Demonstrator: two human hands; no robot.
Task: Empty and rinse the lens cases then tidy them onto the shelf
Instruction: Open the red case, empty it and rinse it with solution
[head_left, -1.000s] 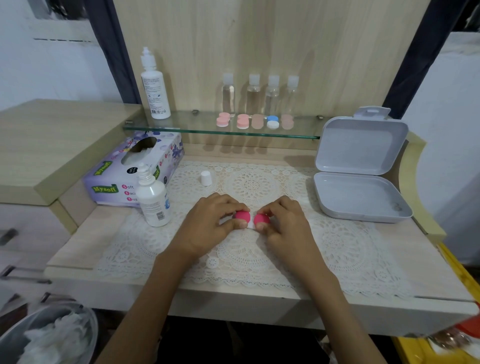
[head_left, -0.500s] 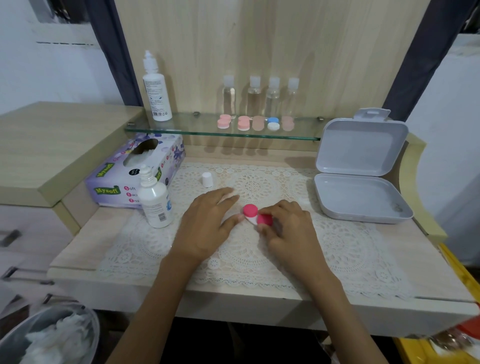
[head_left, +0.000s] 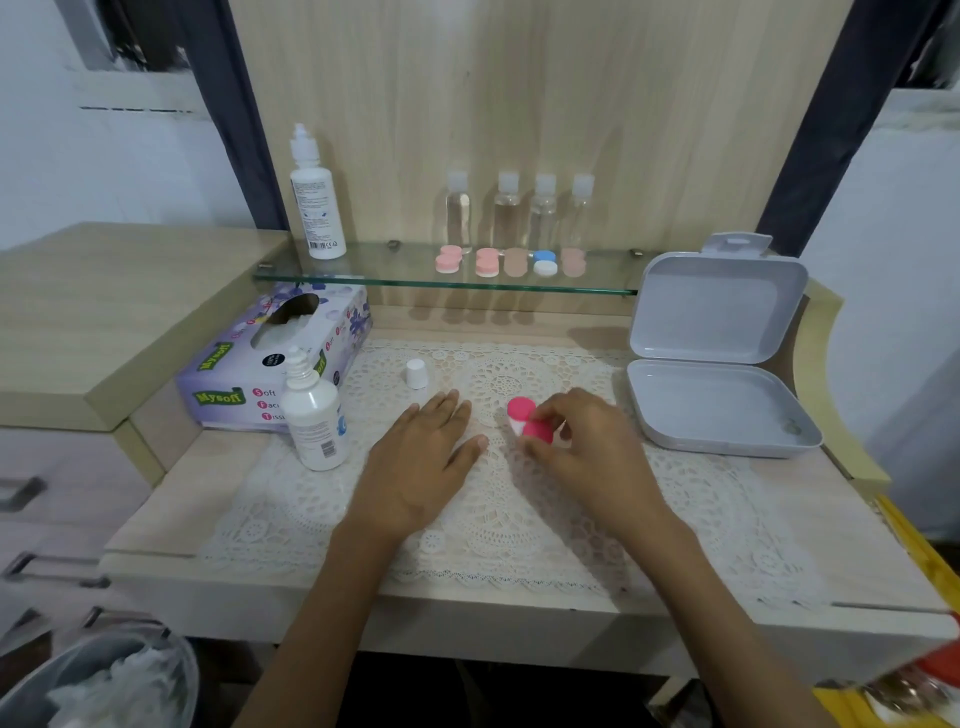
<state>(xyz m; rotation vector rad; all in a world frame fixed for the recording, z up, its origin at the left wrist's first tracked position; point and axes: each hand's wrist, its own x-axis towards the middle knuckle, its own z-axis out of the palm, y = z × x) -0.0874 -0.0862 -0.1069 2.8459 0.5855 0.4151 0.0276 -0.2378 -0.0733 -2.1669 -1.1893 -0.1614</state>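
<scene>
left hand (head_left: 423, 457) let go of the pink lens case (head_left: 530, 422) and now lies flat on the lace mat (head_left: 701, 499). right hand (head_left: 587, 452) alone pinches it, tilted up.

Beneath the left hand (head_left: 421, 457) and the right hand (head_left: 597, 457) lies a cream lace mat (head_left: 519, 514), openwork cloth, rough and matt. It covers a pale wood-grain desk top (head_left: 176, 499) with a dull finish. The pink lens case (head_left: 524, 418) at the right hand's fingertips is smooth plastic with a slight sheen. Right of that hand, the open grey box (head_left: 717, 400) is matt plastic. Left of the left hand stand a white plastic solution bottle (head_left: 314, 421) and a glossy printed cardboard tissue box (head_left: 244, 374). Beyond the hands, the shelf (head_left: 363, 270) is clear, shiny glass.
</scene>
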